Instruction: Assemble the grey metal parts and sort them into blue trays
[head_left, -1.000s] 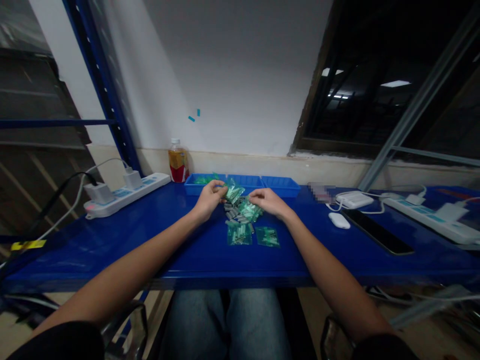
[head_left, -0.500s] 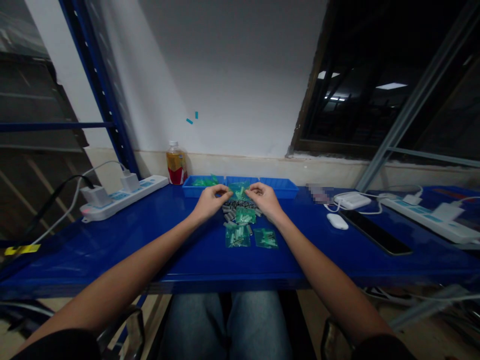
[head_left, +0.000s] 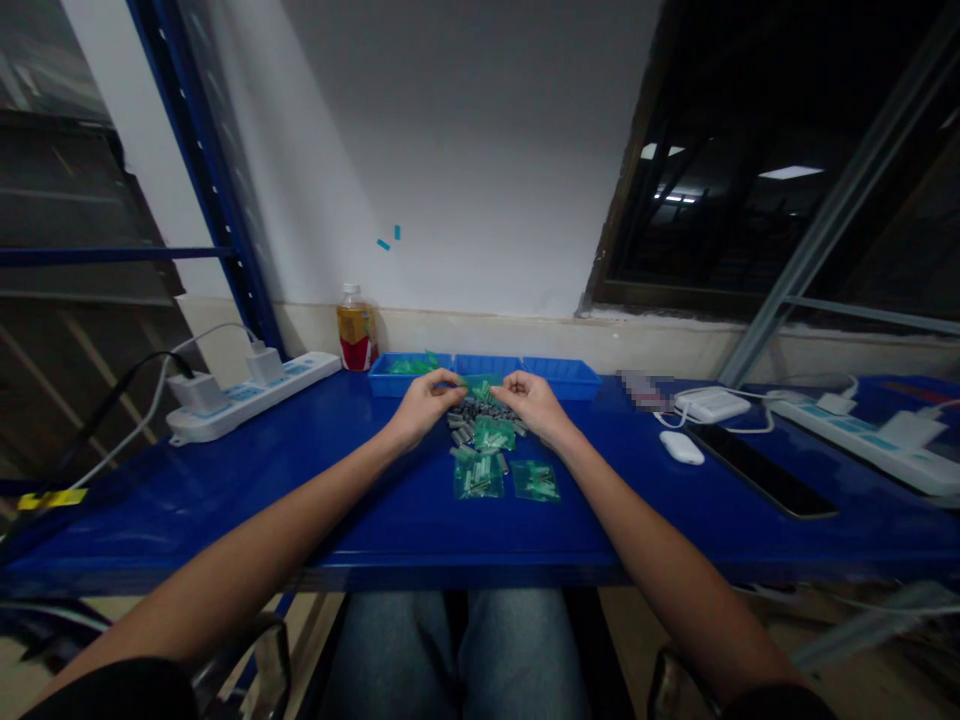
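Observation:
My left hand [head_left: 426, 405] and my right hand [head_left: 531, 402] pinch opposite sides of a green plastic bag [head_left: 480, 386] with small metal cylinders showing inside. They hold it over a heap of loose grey metal cylinders [head_left: 462, 424]. Three more filled green bags lie nearer to me: one bag [head_left: 495, 434] on the heap, another bag [head_left: 478, 476] in front of it, and a third bag [head_left: 537, 481] to the right. Behind my hands is a blue divided tray [head_left: 562, 378]; its left compartment holds several green bags [head_left: 411, 366].
A drink bottle [head_left: 356, 328] stands left of the tray. White power strips lie at the left [head_left: 247, 400] and the right [head_left: 862, 440]. On the right of the blue table [head_left: 300, 520] are a black phone [head_left: 761, 468], a white earbud case [head_left: 682, 447] and a white charger [head_left: 711, 404] with cables.
The held green bag has tilted and shows less of its face, its top edge lower between my fingers. Both hands stay in nearly the same place. The view has shifted slightly.

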